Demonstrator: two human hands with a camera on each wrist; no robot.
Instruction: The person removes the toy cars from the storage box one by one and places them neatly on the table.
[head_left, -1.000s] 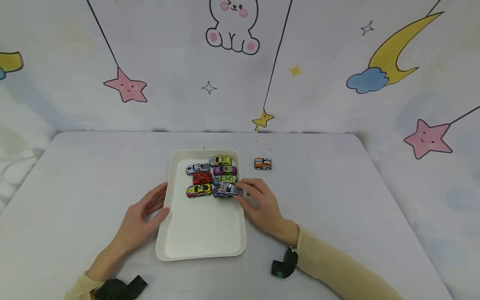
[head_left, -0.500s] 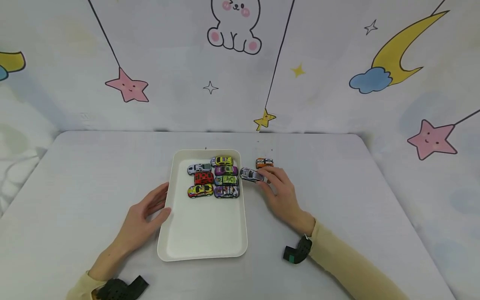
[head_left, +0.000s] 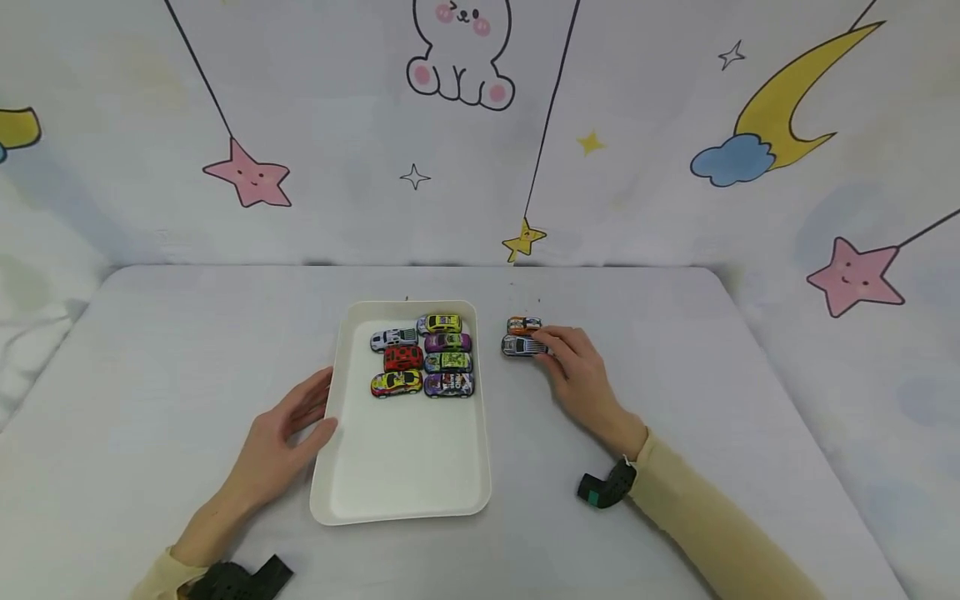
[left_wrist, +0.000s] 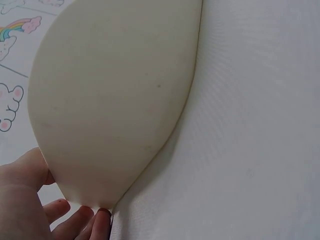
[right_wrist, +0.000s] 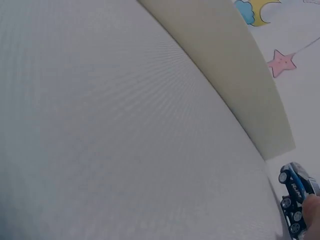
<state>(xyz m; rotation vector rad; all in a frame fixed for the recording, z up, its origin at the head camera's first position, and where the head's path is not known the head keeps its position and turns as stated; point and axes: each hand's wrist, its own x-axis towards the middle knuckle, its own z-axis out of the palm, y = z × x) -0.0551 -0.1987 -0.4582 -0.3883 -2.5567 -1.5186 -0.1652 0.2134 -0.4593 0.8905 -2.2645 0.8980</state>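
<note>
My right hand [head_left: 588, 387] pinches a silver toy car [head_left: 521, 346] by its right end. This car lies right alongside an orange toy car [head_left: 523, 325], to the right of a white tray [head_left: 405, 458]. In the right wrist view only a fingertip [right_wrist: 312, 212] shows, at a small toy car [right_wrist: 296, 182] with dark blue sides, low at the right edge. My left hand [head_left: 272, 454] rests against the left side of the tray, its fingers and thumb spread along the rim. From the left wrist, the fingertips [left_wrist: 102, 215] touch the tray's outer wall [left_wrist: 115, 100].
Inside the tray, several toy cars stand in two columns towards its far end, among them a red one [head_left: 403, 358] and a purple one [head_left: 448, 342]. The near half of the tray is bare. A white cloth covers the table [head_left: 675, 375]; a patterned backdrop [head_left: 337, 83] rises behind it.
My right hand has carried the silver car from above the tray out over its right rim and down beside the orange car. The left hand has stayed at the tray.
</note>
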